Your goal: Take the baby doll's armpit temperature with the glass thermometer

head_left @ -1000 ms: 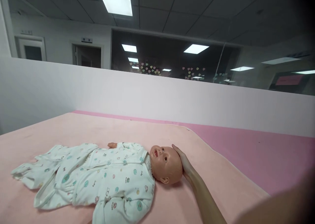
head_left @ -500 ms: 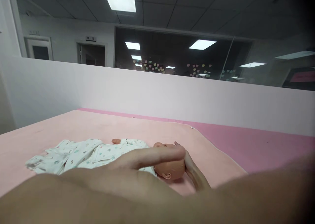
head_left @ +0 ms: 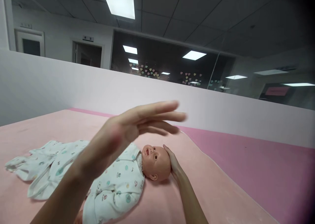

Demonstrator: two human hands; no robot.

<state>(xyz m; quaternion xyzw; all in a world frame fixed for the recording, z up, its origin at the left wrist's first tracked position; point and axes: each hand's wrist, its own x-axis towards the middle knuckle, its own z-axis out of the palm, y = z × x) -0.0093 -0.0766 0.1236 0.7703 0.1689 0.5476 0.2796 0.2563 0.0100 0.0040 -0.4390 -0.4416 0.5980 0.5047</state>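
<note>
The right hand [head_left: 174,163]'s grip is an open, cupped palm against the crown of the one doll [head_left: 157,164], which lies on its back on a peach cloth [head_left: 223,197]. The left hand [head_left: 123,128] hangs in the air above its body, fingers straight and slightly apart, that forearm blocking part of the one printed suit [head_left: 118,184]. The cloth overlaps one pink mat [head_left: 258,168]. Beyond stands one white wall [head_left: 209,109], then two doorways [head_left: 88,56] and heart stickers [head_left: 149,70], too many and small to count.
</note>
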